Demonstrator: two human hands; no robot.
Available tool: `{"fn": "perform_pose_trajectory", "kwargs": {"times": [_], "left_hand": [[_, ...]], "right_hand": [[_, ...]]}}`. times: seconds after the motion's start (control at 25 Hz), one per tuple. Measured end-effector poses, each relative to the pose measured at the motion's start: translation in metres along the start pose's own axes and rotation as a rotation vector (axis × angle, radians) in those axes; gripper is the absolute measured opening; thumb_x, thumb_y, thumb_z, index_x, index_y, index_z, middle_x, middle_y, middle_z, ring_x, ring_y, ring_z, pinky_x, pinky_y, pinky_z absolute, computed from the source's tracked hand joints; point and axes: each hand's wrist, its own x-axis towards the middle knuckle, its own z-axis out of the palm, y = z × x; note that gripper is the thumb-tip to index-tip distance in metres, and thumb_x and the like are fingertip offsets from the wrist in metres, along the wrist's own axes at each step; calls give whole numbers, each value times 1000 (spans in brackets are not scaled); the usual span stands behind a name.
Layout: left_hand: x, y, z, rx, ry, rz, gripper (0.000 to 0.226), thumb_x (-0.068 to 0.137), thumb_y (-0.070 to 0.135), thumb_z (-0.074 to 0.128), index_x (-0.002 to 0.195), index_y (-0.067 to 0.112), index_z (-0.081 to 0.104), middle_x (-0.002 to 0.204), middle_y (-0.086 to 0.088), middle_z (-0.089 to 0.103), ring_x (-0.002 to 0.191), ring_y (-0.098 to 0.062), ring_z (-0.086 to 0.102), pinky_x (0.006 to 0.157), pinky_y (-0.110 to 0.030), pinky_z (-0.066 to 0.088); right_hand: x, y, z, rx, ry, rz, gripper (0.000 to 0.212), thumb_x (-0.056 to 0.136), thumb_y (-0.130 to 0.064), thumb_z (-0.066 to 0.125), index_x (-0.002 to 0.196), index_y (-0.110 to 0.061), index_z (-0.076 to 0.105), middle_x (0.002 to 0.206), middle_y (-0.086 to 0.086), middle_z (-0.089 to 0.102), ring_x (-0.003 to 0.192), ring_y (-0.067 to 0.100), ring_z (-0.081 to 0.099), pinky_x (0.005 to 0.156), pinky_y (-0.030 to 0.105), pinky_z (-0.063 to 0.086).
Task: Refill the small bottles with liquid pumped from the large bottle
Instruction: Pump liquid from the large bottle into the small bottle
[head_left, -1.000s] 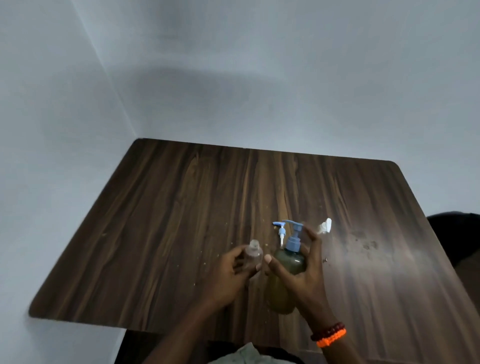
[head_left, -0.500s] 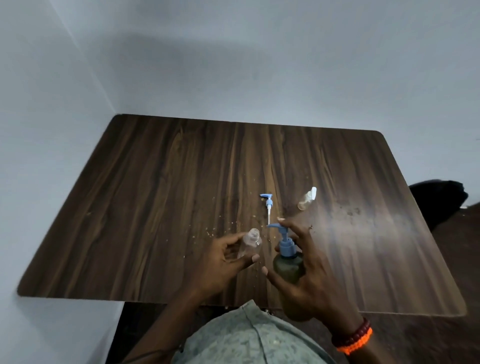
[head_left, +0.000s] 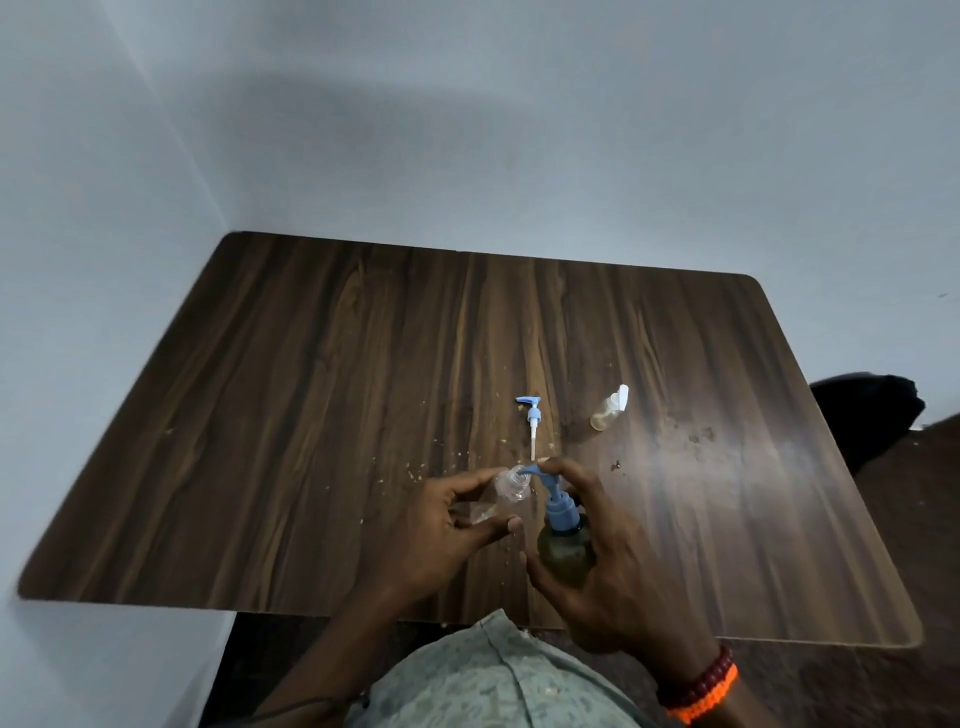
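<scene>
Table (head_left: 311, 415): dark wood-grain top, set against pale walls; small crumbs lie scattered near its middle.
Left hand (head_left: 441, 525): just left of the large bottle, fingers and thumb curled closed around the clear small bottle, holding it tilted above the table.
Clear small bottle (head_left: 506, 486): uncapped, its open mouth turned toward the large bottle and sitting right at the tip of the blue spout.
Loose pump (head_left: 532, 423): blue head with a white tube, lying flat on the table beyond the large bottle, apart from both hands.
Large bottle (head_left: 563, 551): dark greenish body, upright near the table's front edge, topped with a blue pump head (head_left: 556, 499) whose spout points left at the small bottle's mouth.
Right hand (head_left: 608, 561): wrapped shut around the large bottle's body from the right, with one finger laid over the top of the pump head; red and orange bead bracelets (head_left: 701, 686) at the wrist.
Second small bottle (head_left: 608, 410): white-capped, lying on its side beyond and right of the large bottle, well apart from the hands.
</scene>
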Motion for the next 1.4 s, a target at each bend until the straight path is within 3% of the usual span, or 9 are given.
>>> {"fn": "perform_pose_trajectory", "kwargs": {"times": [0.12, 0.24, 0.36, 0.6, 0.76, 0.88, 1.08, 1.24, 1.4], "left_hand": [[1, -3, -2, -7, 18, -6, 57, 78, 46, 82, 131, 30, 72, 125, 10, 79, 120, -14, 73, 104, -51, 60], [2, -6, -4, -1, 19, -15, 50, 81, 34, 86, 129, 31, 73, 125, 10, 79, 120, -12, 73, 103, -51, 61], [1, -8, -5, 3, 4, -6, 47, 83, 22, 87, 127, 31, 75, 123, 10, 80, 118, -13, 74, 102, -50, 62], [1, -2, -6, 35, 29, 20, 45, 74, 48, 83, 117, 56, 72, 120, 24, 78, 116, -2, 72, 98, -39, 64], [-1, -5, -5, 29, 37, 13, 45, 74, 43, 87, 115, 52, 73, 118, 21, 79, 114, -5, 73, 96, -40, 65], [-2, -6, -7, 33, 30, 11, 45, 80, 28, 89, 119, 45, 74, 119, 19, 79, 115, -5, 73, 97, -42, 65], [-3, -4, -8, 34, 51, 25, 48, 74, 45, 86, 121, 39, 75, 119, 20, 79, 114, -3, 73, 97, -38, 64], [-4, -2, -7, 40, 36, 38, 45, 72, 48, 84, 116, 47, 74, 118, 22, 78, 111, -1, 73, 93, -34, 65], [-5, 3, -7, 25, 36, 56, 42, 75, 45, 84, 113, 59, 71, 117, 25, 78, 113, 1, 72, 90, -18, 61]], "right_hand": [[0, 1, 2, -34, -4, 16, 75, 81, -38, 76, 143, -25, 36, 109, -19, 55, 87, -9, 55, 86, 16, 53], [0, 1, 7, -65, -8, 37, 72, 80, -42, 74, 139, -38, 32, 97, -26, 52, 80, -14, 55, 76, 6, 46], [2, 2, 12, -74, 50, 58, 68, 80, -51, 70, 137, -41, 33, 96, -25, 54, 75, -13, 55, 72, 8, 47], [2, 0, 11, -93, 26, 32, 79, 80, -44, 74, 146, -38, 30, 128, -19, 56, 101, -9, 57, 91, 14, 51], [-1, -5, 13, -76, 31, 93, 70, 80, -40, 75, 140, -30, 38, 110, -17, 58, 83, -9, 53, 84, 23, 57], [0, -9, 14, -72, 59, 84, 70, 80, -41, 74, 138, -34, 36, 97, -24, 54, 75, -14, 55, 75, 10, 50], [0, -11, 12, -65, 8, 74, 80, 80, -35, 77, 145, -33, 32, 124, -18, 54, 96, -10, 55, 92, 11, 47], [-4, -15, 13, -63, 35, 135, 69, 79, -37, 77, 138, -29, 41, 107, -15, 56, 84, -1, 53, 83, 25, 56], [-2, -19, 12, -52, 76, 117, 72, 79, -39, 76, 140, -32, 37, 106, -17, 60, 81, -5, 59, 77, 14, 53]]}}
